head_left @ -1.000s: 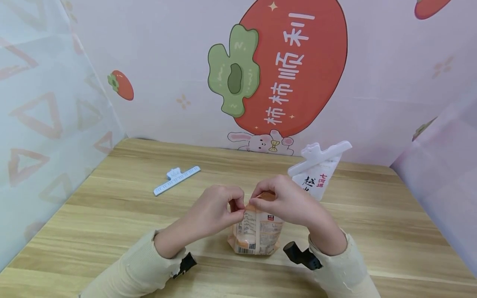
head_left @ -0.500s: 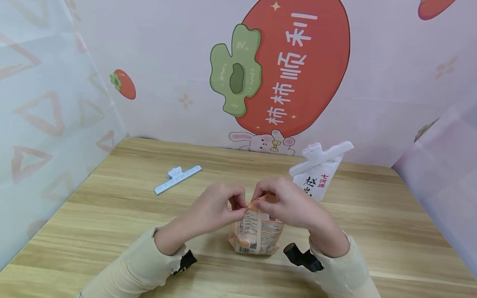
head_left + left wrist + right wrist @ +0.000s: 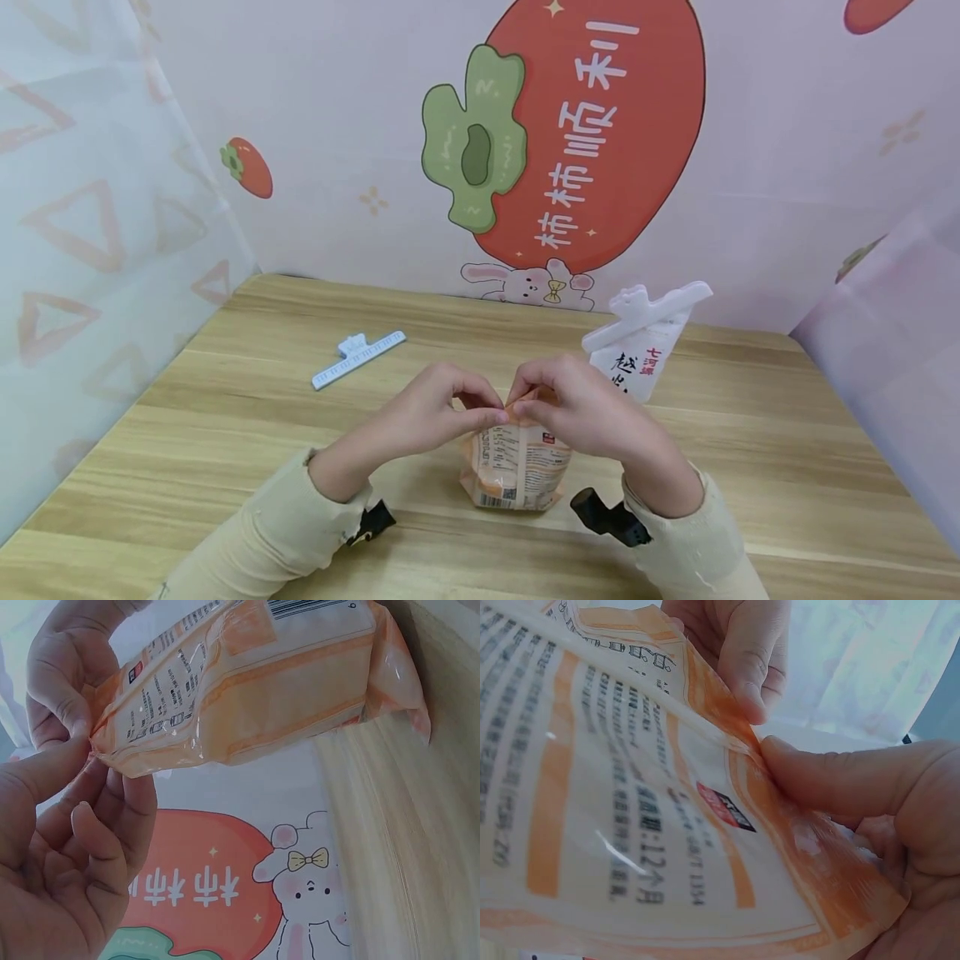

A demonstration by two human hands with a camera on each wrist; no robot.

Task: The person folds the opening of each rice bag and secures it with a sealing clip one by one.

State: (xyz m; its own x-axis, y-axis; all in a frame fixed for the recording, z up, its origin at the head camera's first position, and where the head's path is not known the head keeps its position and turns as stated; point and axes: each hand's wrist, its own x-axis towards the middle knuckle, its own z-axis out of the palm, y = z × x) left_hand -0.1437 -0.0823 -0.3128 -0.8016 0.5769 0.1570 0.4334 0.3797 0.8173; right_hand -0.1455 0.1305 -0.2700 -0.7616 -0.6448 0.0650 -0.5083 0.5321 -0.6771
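Nearest to me, at the left and right of the bench (image 3: 480, 567), my cream sleeves (image 3: 277, 521) reach in, with a black device (image 3: 609, 518) at each wrist. Between my forearms an orange-and-white bag (image 3: 519, 475) stands on the bench, its printed side and barcode facing me and a pale seam running up its middle. My left hand (image 3: 431, 408) is at the left part of its top edge, thumb and forefinger pinching the orange film, the other fingers curled in below. My right hand (image 3: 581, 412) pinches the same edge just to the right, thumb on the near face; I cannot tell exactly how all its other fingers lie behind the film. My two thumb tips nearly meet there. Farther off on the left, well apart from my hands, a pale blue clip (image 3: 358, 360) lies slantwise on the bench. Far right, beyond my right hand and partly hidden by it, stands a white bag (image 3: 651, 354) with red and black characters, a white clip (image 3: 647, 317) set aslant across its top. At the far end hangs a pale backdrop (image 3: 337, 100) printed with a big red persimmon (image 3: 637, 167) and, below it, a rabbit (image 3: 528, 289)
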